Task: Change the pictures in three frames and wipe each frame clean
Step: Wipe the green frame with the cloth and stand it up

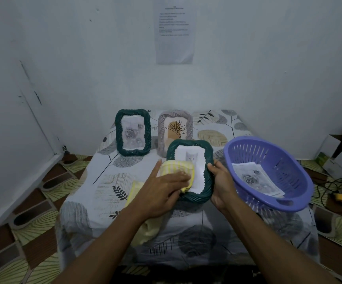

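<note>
Left hand (161, 189), fingers flat, presses a yellow cloth (176, 167) across the front of a dark green rope-edged frame (207, 181) holding a cat print. The right hand (222, 185) grips its right rim, tilting it over the leaf-patterned table (96, 187). The frame looks light and rigid, with a pane that is likely breakable (glass or plastic, hard to tell), so the thick rim seems the safest hold. Behind stand a second green frame (133, 112) and a grey frame (188, 124), with a purple basket (268, 144) of prints at right.

Pale walls (63, 58) meet in a corner; printed sheet (174, 37) on the rear wall. Leaf-print cloth (92, 193) covers the bench. Fan-patterned floor (32, 228); boxes (338, 154) at right.
</note>
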A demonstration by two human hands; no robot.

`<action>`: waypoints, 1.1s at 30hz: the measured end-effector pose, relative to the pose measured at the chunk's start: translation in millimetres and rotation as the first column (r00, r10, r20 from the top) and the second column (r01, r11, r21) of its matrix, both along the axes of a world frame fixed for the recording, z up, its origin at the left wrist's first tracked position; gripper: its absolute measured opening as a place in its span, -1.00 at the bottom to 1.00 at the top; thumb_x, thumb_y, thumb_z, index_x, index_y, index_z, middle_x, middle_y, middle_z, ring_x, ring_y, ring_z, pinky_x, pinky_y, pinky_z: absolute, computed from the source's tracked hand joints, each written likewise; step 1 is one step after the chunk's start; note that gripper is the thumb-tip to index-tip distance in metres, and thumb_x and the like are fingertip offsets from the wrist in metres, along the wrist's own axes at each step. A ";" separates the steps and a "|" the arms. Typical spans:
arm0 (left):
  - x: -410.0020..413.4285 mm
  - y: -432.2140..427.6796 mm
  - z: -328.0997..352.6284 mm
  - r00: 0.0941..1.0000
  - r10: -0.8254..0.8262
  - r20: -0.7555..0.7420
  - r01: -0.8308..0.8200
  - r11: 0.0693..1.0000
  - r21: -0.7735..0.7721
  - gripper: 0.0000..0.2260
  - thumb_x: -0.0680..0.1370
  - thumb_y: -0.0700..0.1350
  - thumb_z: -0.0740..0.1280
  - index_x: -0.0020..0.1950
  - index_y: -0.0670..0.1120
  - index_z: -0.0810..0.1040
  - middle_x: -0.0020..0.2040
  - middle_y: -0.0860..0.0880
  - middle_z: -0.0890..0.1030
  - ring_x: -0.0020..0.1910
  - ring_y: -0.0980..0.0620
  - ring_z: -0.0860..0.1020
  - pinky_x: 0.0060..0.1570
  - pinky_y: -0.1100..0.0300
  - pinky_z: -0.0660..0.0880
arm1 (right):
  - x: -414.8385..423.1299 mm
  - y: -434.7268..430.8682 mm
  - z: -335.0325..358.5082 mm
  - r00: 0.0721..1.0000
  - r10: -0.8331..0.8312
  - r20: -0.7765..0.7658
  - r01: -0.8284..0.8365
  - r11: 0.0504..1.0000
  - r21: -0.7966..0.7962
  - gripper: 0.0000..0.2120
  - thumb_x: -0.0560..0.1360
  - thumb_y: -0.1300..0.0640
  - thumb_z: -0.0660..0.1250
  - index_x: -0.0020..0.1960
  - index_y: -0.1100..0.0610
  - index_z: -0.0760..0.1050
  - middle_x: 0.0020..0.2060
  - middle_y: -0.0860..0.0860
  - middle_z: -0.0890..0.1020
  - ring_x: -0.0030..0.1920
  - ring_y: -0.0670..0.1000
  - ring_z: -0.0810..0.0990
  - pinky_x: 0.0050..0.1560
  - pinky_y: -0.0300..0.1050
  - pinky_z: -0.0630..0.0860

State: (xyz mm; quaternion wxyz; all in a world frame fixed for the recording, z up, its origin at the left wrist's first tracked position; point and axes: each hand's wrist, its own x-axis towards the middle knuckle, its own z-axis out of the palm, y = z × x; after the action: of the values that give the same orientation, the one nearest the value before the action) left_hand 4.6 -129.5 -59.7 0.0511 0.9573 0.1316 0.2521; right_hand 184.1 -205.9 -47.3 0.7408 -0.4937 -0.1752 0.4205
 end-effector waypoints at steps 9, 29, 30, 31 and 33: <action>25.9 16.3 22.0 0.992 0.126 0.012 -0.126 0.992 0.021 -0.57 0.55 0.00 0.06 0.34 0.00 0.52 0.38 0.08 0.48 0.41 0.15 0.36 0.45 -0.21 -0.23 | -14.0 -8.1 -0.4 0.996 0.085 0.020 -0.085 0.996 0.025 -0.78 0.62 0.29 0.12 0.14 0.21 0.53 0.02 0.19 0.67 -0.01 0.20 0.64 0.10 0.15 0.57; -16.3 15.7 -12.7 1.000 0.006 0.013 -0.007 0.999 0.040 -0.62 0.56 -0.08 0.12 0.33 0.00 0.52 0.38 0.08 0.46 0.42 0.14 0.34 0.44 -0.25 -0.04 | 1.1 3.7 5.9 0.998 -0.052 0.026 0.053 0.998 -0.036 -0.79 0.62 0.27 0.12 0.10 0.19 0.52 0.01 0.22 0.65 -0.04 0.21 0.62 0.07 0.22 0.54; -19.6 16.3 -12.5 1.000 -0.001 0.000 0.001 0.999 0.035 -0.61 0.55 -0.09 0.11 0.34 -0.01 0.52 0.38 0.07 0.46 0.42 0.12 0.34 0.44 -0.23 -0.05 | -1.3 6.1 5.2 0.998 -0.048 0.036 0.050 0.998 -0.044 -0.79 0.62 0.27 0.13 0.10 0.19 0.52 0.04 0.24 0.65 -0.01 0.22 0.62 0.09 0.25 0.53; -20.7 15.2 -10.6 1.000 -0.011 -0.013 0.011 1.000 0.020 -0.61 0.55 -0.09 0.11 0.33 -0.01 0.52 0.38 0.06 0.47 0.42 0.12 0.35 0.45 -0.21 -0.06 | -4.0 8.7 4.8 0.998 -0.048 0.042 0.050 0.998 -0.049 -0.80 0.62 0.27 0.13 0.10 0.19 0.53 0.06 0.25 0.64 0.00 0.22 0.62 0.10 0.26 0.53; -19.6 11.5 -7.6 0.999 -0.029 -0.042 0.029 1.000 -0.004 -0.62 0.55 -0.08 0.11 0.32 0.00 0.53 0.36 0.07 0.49 0.41 0.14 0.36 0.47 -0.15 -0.06 | -8.1 12.6 6.8 0.997 -0.053 0.051 0.056 0.997 -0.056 -0.80 0.62 0.27 0.13 0.09 0.18 0.53 0.07 0.24 0.64 -0.03 0.19 0.62 0.08 0.23 0.54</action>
State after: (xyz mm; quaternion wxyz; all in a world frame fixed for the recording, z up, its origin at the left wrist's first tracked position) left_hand -15.0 -118.1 -67.4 0.0536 0.9641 0.1192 0.2312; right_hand 176.1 -193.2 -40.4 0.7330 -0.5295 -0.1678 0.3927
